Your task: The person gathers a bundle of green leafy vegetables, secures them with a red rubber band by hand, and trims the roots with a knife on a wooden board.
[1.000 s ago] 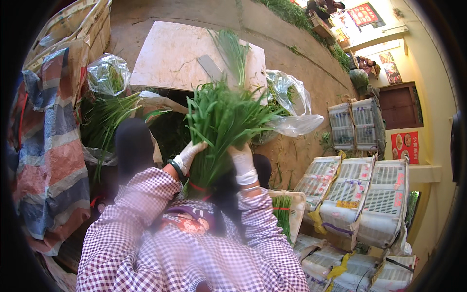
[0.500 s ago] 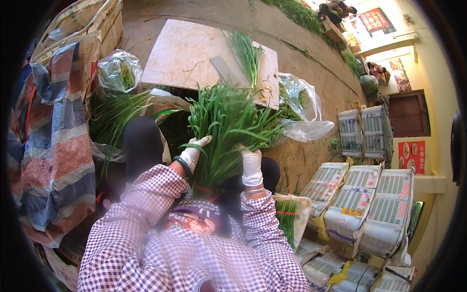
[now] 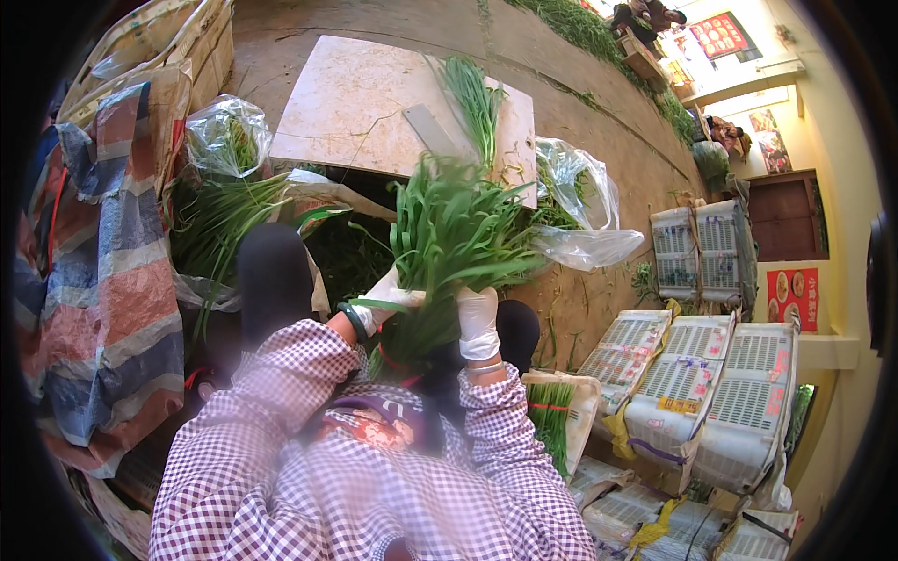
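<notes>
A thick bunch of long, flat-leaved chives (image 3: pixel 458 224) stands between my two white-gloved hands in front of my lap, its leaf tips fanning away toward the board. From the left side, my left hand (image 3: pixel 393 294) is closed on the leaves, with a few blades lying over the glove. On the other side my right hand (image 3: pixel 479 316) grips the bunch, its fingertips partly hidden by leaves. Lower down, a red tie (image 3: pixel 412 381) shows near the lower end of the bunch, close to my apron. Part of the bunch is smeared by motion.
Beyond the bunch lies a pale board (image 3: pixel 346 103) bearing loose chives (image 3: pixel 475 103) and a flat metal plate (image 3: pixel 428 129). Plastic bags of greens (image 3: pixel 224 140) flank it. Striped tarp (image 3: pixel 117 271) hangs left; white crates (image 3: pixel 673 383) stand right, near a tied chive bundle (image 3: pixel 550 421).
My left hand has shifted right toward my right hand, squeezing the leaves narrower. The left part of the leaf fan has drawn in to the right. My right hand moved slightly.
</notes>
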Demonstrator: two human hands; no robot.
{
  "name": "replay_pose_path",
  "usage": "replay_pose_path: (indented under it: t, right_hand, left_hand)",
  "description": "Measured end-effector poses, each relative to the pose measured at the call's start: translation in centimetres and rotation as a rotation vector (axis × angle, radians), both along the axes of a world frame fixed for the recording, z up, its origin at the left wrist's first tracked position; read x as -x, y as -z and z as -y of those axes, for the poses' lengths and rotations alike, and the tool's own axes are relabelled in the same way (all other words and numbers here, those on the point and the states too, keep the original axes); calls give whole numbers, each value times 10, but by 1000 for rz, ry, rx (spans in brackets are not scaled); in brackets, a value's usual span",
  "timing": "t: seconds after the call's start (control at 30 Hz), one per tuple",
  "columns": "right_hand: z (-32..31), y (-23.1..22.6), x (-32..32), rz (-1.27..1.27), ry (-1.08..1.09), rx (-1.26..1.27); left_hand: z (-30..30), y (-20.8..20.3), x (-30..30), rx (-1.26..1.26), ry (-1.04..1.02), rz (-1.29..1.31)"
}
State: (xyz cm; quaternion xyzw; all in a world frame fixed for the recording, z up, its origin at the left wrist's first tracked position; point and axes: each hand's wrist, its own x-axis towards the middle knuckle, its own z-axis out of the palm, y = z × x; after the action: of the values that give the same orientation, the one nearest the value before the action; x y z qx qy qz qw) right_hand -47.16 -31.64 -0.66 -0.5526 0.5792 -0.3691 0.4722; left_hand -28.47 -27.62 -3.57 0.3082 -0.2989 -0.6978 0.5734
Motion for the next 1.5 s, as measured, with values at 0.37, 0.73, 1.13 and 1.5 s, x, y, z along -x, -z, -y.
replay_pose_path:
  t: [0.37, 0.73, 1.13, 1.5]
  right_hand:
    - [-3, -34, -16, 103, 83, -103]
    - [5, -23, 1, -93, 47, -4]
    - [-6, -104, -51, -520, -325, 665]
    - [8, -75, -55, -546, -167, 392]
  left_hand:
    - [-3, 6, -12, -641, -164, -19]
    - [-2, -10, -11, -630, -158, 46]
    - [-1, 0, -5, -535, -117, 28]
    - [-5, 10, -6, -502, -118, 145]
